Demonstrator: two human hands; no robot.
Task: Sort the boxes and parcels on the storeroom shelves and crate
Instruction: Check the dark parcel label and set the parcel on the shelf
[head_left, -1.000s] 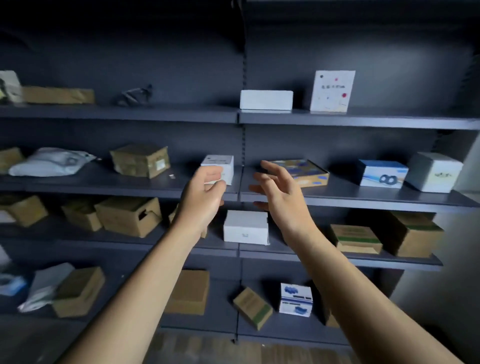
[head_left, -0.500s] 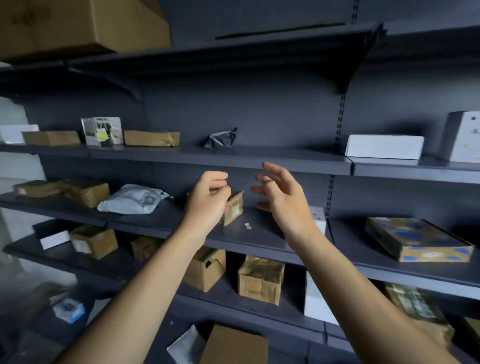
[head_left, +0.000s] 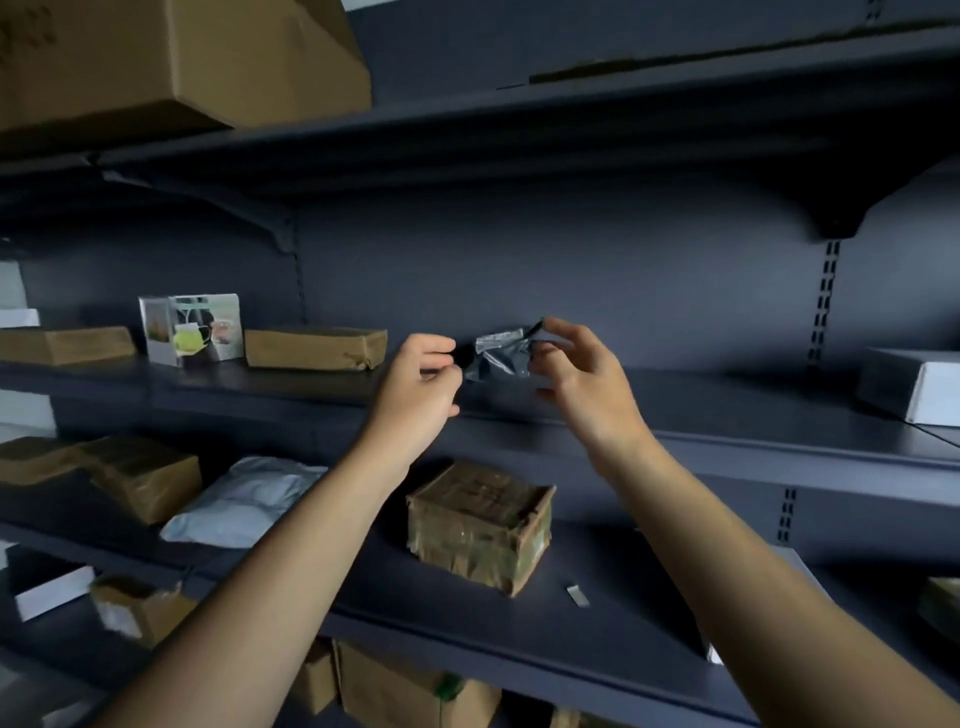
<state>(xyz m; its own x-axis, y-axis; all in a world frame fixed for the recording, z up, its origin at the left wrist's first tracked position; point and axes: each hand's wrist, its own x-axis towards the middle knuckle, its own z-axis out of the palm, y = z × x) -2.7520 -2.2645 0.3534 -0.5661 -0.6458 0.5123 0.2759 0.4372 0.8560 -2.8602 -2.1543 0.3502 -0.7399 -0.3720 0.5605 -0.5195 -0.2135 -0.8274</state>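
A small crumpled grey plastic parcel (head_left: 498, 356) is at the dark upper shelf (head_left: 727, 415), between my two hands. My left hand (head_left: 421, 384) pinches its dark left end with curled fingers. From the other side, my right hand (head_left: 582, 379) pinches the parcel's upper right corner between thumb and forefinger. Whether the parcel still touches the shelf I cannot tell.
On the same shelf lie a flat brown box (head_left: 314, 347), a printed box (head_left: 192, 327) and a white box (head_left: 914, 384) at far right. One shelf down sit a taped brown box (head_left: 478, 525), a white poly bag (head_left: 244, 499) and brown parcels (head_left: 140, 475). A large carton (head_left: 171, 57) sits overhead.
The view swung left and up along the shelves. Both hands rose from empty air to the upper shelf and took hold of the grey parcel.
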